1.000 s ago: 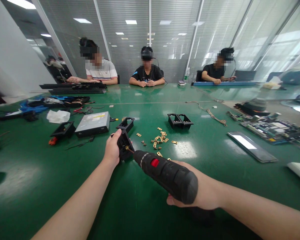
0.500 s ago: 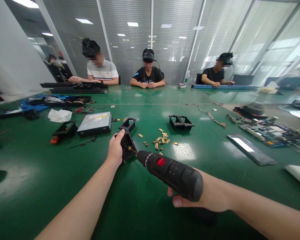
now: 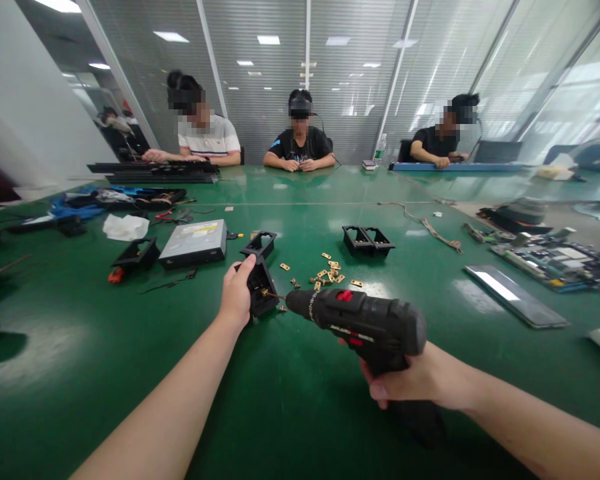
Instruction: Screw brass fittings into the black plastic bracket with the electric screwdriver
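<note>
My left hand [image 3: 237, 288] grips a black plastic frame [image 3: 263, 280] by its left side, holding it tilted up from the table. Inside the frame is a small brass-coloured piece, and the bit of a black cordless drill [image 3: 360, 317] reaches to it. Wrapped round the drill's handle, my right hand [image 3: 405, 383] keeps the drill level, chuck pointing left. Just beyond lie several small brass plates [image 3: 334, 265] and loose screws [image 3: 295, 283]. Another black frame [image 3: 260, 244] stands right behind the held one. A double black frame [image 3: 368, 240] sits farther right.
To the left are an optical drive [image 3: 195, 241], another black frame [image 3: 136, 253] and white tissue [image 3: 125, 227]. A phone [image 3: 515, 295], a circuit board [image 3: 555, 257] and a cord [image 3: 433, 235] lie right on the green table [image 3: 260, 413]. Several people sit across it.
The drill has swung more level and rolled, so its side and handle show more. Its bit remains at the frame in my left hand. The whole view has shifted slightly.
</note>
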A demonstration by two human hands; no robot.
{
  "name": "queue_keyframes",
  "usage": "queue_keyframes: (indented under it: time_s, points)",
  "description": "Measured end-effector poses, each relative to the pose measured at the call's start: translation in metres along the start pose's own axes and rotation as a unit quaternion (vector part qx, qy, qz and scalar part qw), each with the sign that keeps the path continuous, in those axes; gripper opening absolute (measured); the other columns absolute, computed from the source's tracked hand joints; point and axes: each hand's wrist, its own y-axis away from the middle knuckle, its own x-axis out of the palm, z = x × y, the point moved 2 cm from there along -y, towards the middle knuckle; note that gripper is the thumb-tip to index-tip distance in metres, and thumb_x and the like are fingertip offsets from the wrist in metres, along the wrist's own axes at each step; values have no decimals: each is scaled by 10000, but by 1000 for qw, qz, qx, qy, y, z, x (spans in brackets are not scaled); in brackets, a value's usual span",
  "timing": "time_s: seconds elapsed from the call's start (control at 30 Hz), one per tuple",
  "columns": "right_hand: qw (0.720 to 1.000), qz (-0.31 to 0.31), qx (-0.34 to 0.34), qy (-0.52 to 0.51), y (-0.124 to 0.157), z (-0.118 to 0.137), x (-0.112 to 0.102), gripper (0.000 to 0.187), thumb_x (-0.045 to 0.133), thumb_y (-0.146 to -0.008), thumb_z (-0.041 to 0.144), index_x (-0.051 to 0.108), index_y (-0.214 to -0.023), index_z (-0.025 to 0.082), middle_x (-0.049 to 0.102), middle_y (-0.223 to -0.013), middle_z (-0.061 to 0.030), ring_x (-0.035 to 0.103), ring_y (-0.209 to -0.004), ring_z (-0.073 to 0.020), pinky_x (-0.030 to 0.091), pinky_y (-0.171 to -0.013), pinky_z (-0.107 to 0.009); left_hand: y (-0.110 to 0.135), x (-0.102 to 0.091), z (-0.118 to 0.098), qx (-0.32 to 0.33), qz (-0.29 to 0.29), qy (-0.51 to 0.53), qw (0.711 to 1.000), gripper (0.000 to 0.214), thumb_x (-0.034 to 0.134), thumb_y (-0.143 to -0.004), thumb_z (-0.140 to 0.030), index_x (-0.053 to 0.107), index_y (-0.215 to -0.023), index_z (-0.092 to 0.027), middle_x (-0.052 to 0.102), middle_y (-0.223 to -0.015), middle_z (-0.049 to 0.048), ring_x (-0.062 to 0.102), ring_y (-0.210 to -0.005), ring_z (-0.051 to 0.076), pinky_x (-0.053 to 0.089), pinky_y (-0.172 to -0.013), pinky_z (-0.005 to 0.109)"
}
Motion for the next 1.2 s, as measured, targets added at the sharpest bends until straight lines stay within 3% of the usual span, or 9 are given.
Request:
queue_keyframes:
  time_s: [0.07,0.13,0.27,0.37,0.5,0.6,0.73,0.9,1.2]
  points:
    - [999,-2,2,44,4,5,0,563,1123,-794,354,850,-1262,201,775,-886,8,741,-783,-214,582,-701,-320,0,-1,1,9,2,-12,1000,632,1082,-794,-728,690,-1006,-281,781,-878,38,812,-806,318,706,-724,428]
    - [997,-8,-1,81,8,11,2,367,1066,-763,298,798,-1000,217,753,-866,5,691,-785,-202,551,-685,-307,1,0,0,14,-2,-14,1000,640,1100,-800,-725,675,-999,-290,766,-874,27,822,-837,327,711,-752,433]
    - [994,3,-26,106,9,21,13,285,954,-712,209,711,-857,244,709,-799,25,631,-719,-183,507,-621,-286,7,7,-4,-11,-20,8,1000,560,1050,-897,-687,694,-1006,-269,776,-862,36,827,-800,308,725,-730,414]
    - [994,27,-33,103,6,19,18,227,903,-714,205,710,-827,240,716,-773,27,622,-684,-169,508,-611,-279,13,15,-11,-55,-35,25,998,471,964,-1014,-640,717,-1051,-241,796,-848,56,805,-684,286,720,-650,408]
    - [996,12,-40,81,6,10,9,315,1018,-763,310,769,-934,219,787,-871,-17,714,-793,-213,573,-703,-316,20,21,-20,-71,-53,25,996,317,856,-1121,-502,720,-1048,-226,792,-820,54,789,-630,254,707,-615,359]
    - [996,43,-17,82,10,9,1,386,1080,-864,433,837,-1049,197,835,-1008,-40,738,-912,-225,599,-828,-345,22,23,-23,-78,-50,23,995,281,818,-1145,-470,717,-1043,-229,787,-797,59,797,-631,267,688,-582,345]
    - [996,67,-25,56,10,15,6,494,1154,-849,521,823,-1040,208,783,-956,7,659,-874,-198,538,-783,-316,22,21,-23,-77,-46,27,996,273,803,-1158,-453,707,-1036,-228,784,-784,58,791,-632,261,701,-606,349]
    - [997,35,-41,48,6,20,22,455,1110,-786,369,716,-974,243,664,-833,61,573,-789,-174,476,-699,-290,17,17,-18,-73,-44,32,996,323,867,-1132,-491,717,-1035,-222,796,-807,65,802,-642,269,715,-636,369]
    - [996,-34,-7,76,4,19,27,405,950,-683,221,713,-1010,252,664,-808,67,578,-784,-183,451,-677,-296,19,20,-18,-70,-51,29,996,304,868,-1124,-472,724,-1021,-225,796,-803,56,788,-639,242,711,-620,336]
